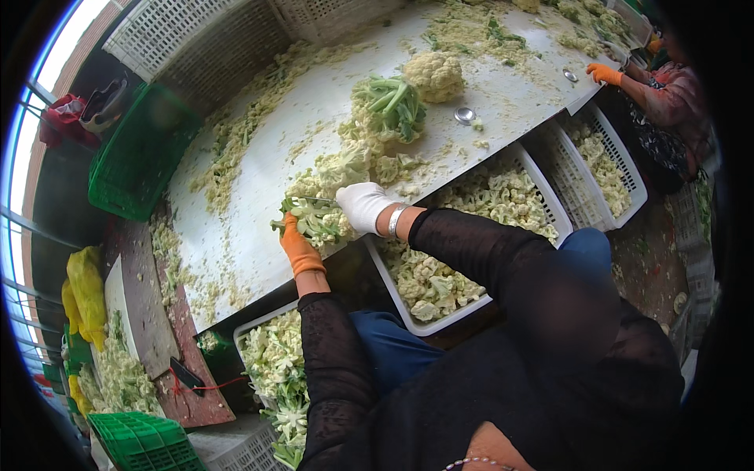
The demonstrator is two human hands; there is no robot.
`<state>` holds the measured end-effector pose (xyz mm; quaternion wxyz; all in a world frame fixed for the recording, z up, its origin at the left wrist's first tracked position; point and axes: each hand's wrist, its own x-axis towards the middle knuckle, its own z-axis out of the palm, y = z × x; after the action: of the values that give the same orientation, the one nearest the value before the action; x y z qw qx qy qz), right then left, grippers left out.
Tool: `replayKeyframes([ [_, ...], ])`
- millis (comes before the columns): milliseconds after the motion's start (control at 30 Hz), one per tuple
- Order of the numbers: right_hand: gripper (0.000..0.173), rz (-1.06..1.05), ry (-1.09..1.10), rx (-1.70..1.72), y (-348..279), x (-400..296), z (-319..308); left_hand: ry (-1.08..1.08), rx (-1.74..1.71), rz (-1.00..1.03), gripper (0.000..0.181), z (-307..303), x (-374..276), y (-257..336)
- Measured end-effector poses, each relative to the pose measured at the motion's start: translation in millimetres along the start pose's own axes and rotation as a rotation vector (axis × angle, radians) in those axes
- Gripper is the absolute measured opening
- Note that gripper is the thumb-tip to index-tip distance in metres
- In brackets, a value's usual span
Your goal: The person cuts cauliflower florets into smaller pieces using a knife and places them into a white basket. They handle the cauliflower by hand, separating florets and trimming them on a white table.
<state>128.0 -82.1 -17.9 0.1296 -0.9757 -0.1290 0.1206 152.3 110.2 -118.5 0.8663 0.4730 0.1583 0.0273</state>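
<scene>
My left hand [300, 250], in an orange glove, grips a piece of cauliflower [321, 224] with pale stems at the table's near edge. My right hand [362, 206] wears a white knit glove and is closed around a knife, whose handle is hidden in the fist. The thin knife blade [319, 199] lies against the upper side of that piece. Just beyond my hands, cut cauliflower florets [347, 165] lie in a heap. Behind them sit a leafy cauliflower stalk end [392, 106] and a whole cauliflower head [434, 76].
Below the white tabletop [253, 235] stand a white crate [406, 318] of florets and another crate [636, 206] to its right. Trimmings fill a container [238, 332] at my left. A round metal dish [465, 115] rests near the edge. A co-worker's orange-gloved hand [605, 74] is at far right.
</scene>
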Motion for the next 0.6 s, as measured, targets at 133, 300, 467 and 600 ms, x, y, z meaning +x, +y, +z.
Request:
replayKeyframes([
  [133,0.014,0.029,0.004,-0.028,-10,12,-9,0.026,0.049,0.096,0.035,1,2,1],
  [300,0.026,0.032,0.021,0.146,13,26,-1,-0.043,-0.038,0.094,0.036,9,-5,9],
  [467,0.029,0.106,-0.059,0.358,11,-8,-34,-0.101,-0.148,0.087,0.037,-9,0,11],
  [600,0.023,0.004,0.072,0.106,5,-22,-17,-0.112,-0.146,0.107,0.037,-3,1,10],
])
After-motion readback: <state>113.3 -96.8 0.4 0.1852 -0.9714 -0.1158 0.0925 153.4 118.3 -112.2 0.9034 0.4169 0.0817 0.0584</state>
